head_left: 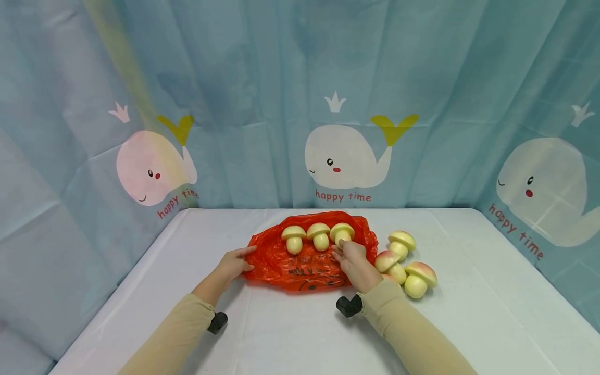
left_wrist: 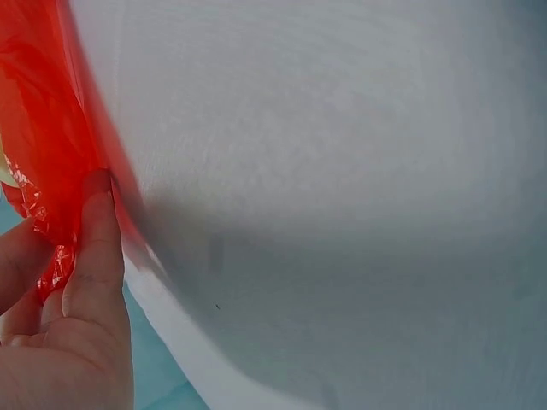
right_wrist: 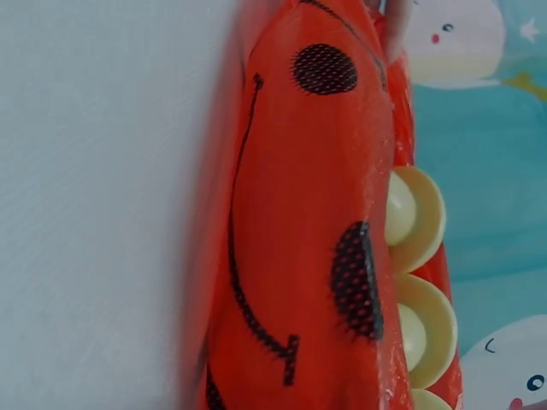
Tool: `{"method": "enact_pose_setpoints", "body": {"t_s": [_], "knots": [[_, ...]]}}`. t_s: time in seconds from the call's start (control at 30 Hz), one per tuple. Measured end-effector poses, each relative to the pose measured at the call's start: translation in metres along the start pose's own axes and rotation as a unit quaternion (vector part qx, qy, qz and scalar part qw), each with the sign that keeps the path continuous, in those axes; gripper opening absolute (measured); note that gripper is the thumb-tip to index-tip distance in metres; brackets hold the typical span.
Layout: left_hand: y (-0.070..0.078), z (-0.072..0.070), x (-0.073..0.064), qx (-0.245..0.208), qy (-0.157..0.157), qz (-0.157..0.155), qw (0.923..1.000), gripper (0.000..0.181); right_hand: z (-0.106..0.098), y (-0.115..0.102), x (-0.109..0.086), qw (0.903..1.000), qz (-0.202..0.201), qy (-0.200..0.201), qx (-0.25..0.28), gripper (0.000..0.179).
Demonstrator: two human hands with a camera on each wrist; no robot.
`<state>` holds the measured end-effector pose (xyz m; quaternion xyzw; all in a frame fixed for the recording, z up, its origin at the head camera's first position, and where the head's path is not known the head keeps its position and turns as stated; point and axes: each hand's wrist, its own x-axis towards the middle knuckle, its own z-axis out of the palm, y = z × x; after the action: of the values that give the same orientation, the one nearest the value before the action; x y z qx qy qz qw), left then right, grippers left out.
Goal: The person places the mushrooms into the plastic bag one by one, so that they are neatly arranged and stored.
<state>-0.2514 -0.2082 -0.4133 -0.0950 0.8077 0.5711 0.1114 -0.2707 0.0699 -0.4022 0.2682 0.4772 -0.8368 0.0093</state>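
Note:
A red plastic bag (head_left: 276, 271) with black print lies spread on the table. Three pale yellow toy mushrooms stand in a row at its opening: one at left (head_left: 294, 238), a middle mushroom (head_left: 319, 236) and a right mushroom (head_left: 342, 232). My left hand (head_left: 233, 264) pinches the bag's left edge; the left wrist view shows red plastic (left_wrist: 43, 111) between thumb and fingers. At the stem of the right mushroom, my right hand (head_left: 354, 263) holds it with its fingertips. The right wrist view shows the bag's printed side (right_wrist: 291, 188) but not the right hand.
Right of the bag, several more toy mushrooms, some with pinkish caps, lie close together, among them a rear one (head_left: 401, 244) and a front one (head_left: 419, 279). A white cloth covers the table (head_left: 483, 291). Behind hangs a blue whale-print curtain (head_left: 262, 104).

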Motion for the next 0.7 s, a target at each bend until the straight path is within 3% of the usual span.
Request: {"method": "enact_pose_setpoints", "body": {"t_s": [0.17,0.43,0.7], "knots": [[0.0004,-0.0003,-0.0011,-0.004,-0.003,0.001,1.0,0.059,0.0004,-0.0019,0.0003,0.9998,-0.005,0.003,0.017,0.046],[0.0013,-0.0006,-0.0013,-0.005,-0.008,0.001,1.0,0.06,0.0031,-0.0048,0.0025,0.9997,-0.021,0.011,-0.01,0.061],[0.0021,-0.001,0.001,-0.004,-0.009,-0.007,0.9999,0.059,0.0065,-0.0039,0.0063,0.9995,0.012,0.028,-0.01,0.052]]}}
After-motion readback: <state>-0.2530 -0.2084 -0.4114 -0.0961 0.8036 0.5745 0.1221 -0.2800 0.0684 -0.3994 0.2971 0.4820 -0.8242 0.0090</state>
